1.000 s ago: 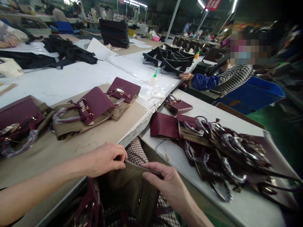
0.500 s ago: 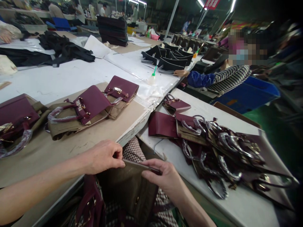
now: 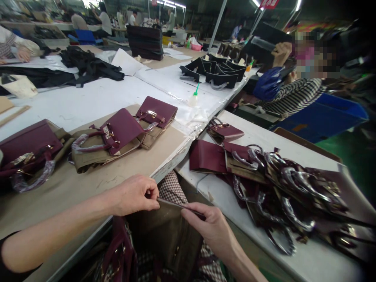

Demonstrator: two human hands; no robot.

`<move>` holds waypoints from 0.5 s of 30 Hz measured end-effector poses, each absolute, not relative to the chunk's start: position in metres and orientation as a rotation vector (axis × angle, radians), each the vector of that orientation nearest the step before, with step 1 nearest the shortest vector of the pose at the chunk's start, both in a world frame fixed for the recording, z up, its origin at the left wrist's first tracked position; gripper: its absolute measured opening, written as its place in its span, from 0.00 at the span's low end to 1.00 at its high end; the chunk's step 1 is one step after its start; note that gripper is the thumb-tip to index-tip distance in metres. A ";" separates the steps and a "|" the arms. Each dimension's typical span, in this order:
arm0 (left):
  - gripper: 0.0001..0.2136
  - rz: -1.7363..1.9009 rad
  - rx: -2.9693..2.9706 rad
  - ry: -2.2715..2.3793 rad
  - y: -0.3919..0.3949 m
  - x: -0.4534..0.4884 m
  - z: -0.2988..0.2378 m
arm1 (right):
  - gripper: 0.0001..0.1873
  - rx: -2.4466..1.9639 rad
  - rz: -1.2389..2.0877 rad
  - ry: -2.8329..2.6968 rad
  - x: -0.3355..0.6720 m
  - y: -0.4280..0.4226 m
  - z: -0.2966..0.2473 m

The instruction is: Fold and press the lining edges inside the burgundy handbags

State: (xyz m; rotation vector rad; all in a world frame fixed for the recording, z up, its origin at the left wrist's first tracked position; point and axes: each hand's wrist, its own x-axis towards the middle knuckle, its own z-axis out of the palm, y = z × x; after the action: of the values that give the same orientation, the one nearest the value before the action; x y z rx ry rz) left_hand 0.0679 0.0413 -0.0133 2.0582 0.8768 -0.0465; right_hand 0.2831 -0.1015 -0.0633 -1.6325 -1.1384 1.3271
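Observation:
On my lap, between the two tables, lies a handbag point(image 3: 164, 231) with an olive-brown lining and burgundy outer parts. My left hand point(image 3: 138, 196) pinches the lining's top edge at its left end. Further right along that edge, my right hand point(image 3: 207, 219) grips it between thumb and fingers, and the edge runs straight between the two hands. Burgundy handles with gold-coloured fittings point(image 3: 119, 250) hang below my left hand. The bag's lower part is dark and partly hidden by my arms.
Burgundy handbags point(image 3: 123, 129) lie on the brown-covered table at left. A pile of similar bags point(image 3: 264, 176) fills the right table. Behind stand a green-tipped bottle point(image 3: 194, 98), black bag pieces point(image 3: 214, 70) and a blue bin point(image 3: 326, 117). A co-worker in striped sleeves point(image 3: 296, 98) sits at right.
Both my hands keep their hold on the lining edge. The whole view has shifted slightly, so things appear further right. The co-worker at right has raised a hand with a dark panel.

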 end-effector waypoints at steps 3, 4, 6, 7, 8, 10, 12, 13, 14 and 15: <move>0.08 -0.005 2.046 0.879 0.041 0.065 -0.016 | 0.16 -1.647 1.328 -1.138 0.284 -0.102 -0.065; 0.08 0.001 2.046 0.884 0.041 0.065 -0.017 | 0.16 -1.651 1.331 -1.139 0.284 -0.102 -0.065; 0.08 0.001 2.048 0.900 0.041 0.064 -0.019 | 0.16 -1.652 1.338 -1.137 0.284 -0.102 -0.064; 0.08 -0.003 2.048 0.908 0.040 0.064 -0.020 | 0.16 -1.650 1.343 -1.133 0.284 -0.102 -0.063; 0.08 -0.007 2.047 0.917 0.040 0.064 -0.020 | 0.16 -1.647 1.349 -1.130 0.284 -0.102 -0.062; 0.07 -0.012 2.044 0.934 0.040 0.064 -0.020 | 0.17 -1.643 1.358 -1.124 0.284 -0.103 -0.062; 0.07 -0.013 2.036 0.947 0.040 0.065 -0.019 | 0.17 -1.643 1.364 -1.126 0.283 -0.104 -0.063; 0.07 -0.011 2.024 0.952 0.039 0.065 -0.018 | 0.17 -1.641 1.368 -1.125 0.282 -0.104 -0.064; 0.07 -0.009 2.004 0.955 0.039 0.066 -0.018 | 0.17 -1.640 1.373 -1.123 0.282 -0.105 -0.064; 0.08 -0.003 1.976 0.954 0.039 0.066 -0.018 | 0.17 -1.641 1.377 -1.119 0.282 -0.105 -0.065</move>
State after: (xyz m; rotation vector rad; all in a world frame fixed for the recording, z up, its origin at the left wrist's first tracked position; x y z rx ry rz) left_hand 0.0659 0.0386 -0.0177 1.9764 0.9545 -0.0028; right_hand 0.2817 -0.1051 -0.0651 -1.6412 -1.1190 1.3767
